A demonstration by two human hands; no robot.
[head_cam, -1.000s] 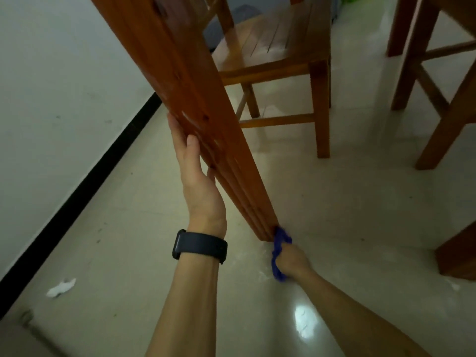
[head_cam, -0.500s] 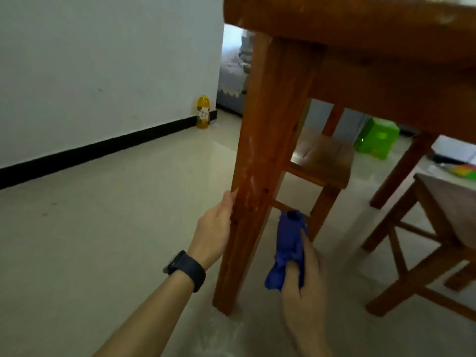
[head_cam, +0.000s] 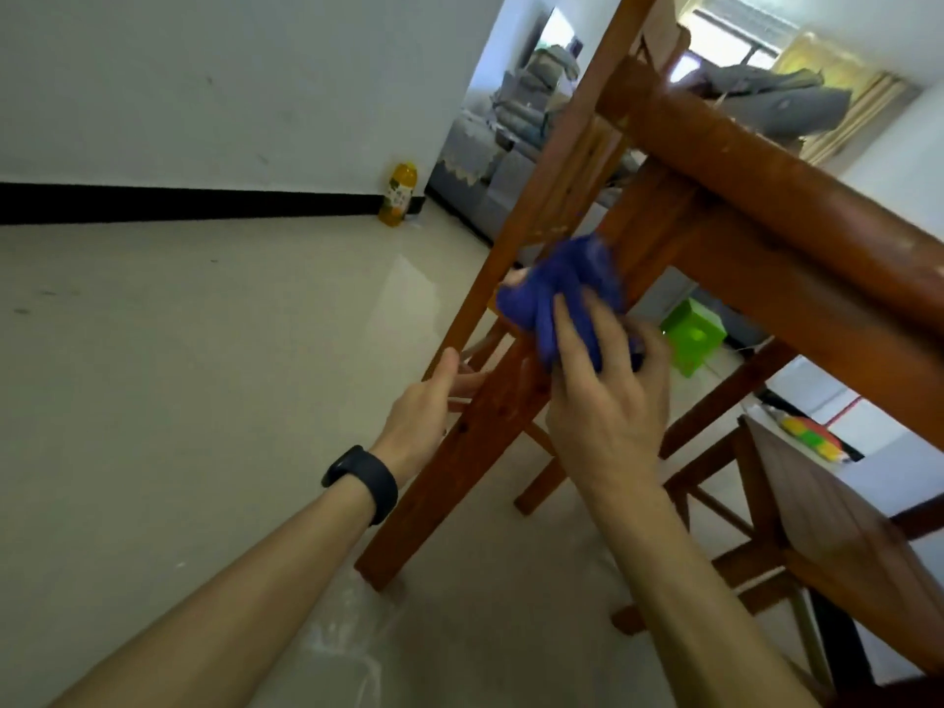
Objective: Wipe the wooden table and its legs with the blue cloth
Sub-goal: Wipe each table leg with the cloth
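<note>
The right hand [head_cam: 608, 401] grips the crumpled blue cloth [head_cam: 562, 283] and presses it on the upper part of a leg [head_cam: 459, 472] of the reddish-brown wooden bench [head_cam: 766, 206], just below the rail. The left hand [head_cam: 424, 406], with a black band [head_cam: 365, 482] on the wrist, holds the same leg lower down, thumb in front, fingers behind. A yellow plastic bottle [head_cam: 398, 194] stands on the floor by the white wall.

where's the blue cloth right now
In the head view, near centre frame, the blue cloth is bunched in the right hand and pressed against the upper table leg, above where the left hand holds that leg.
</note>
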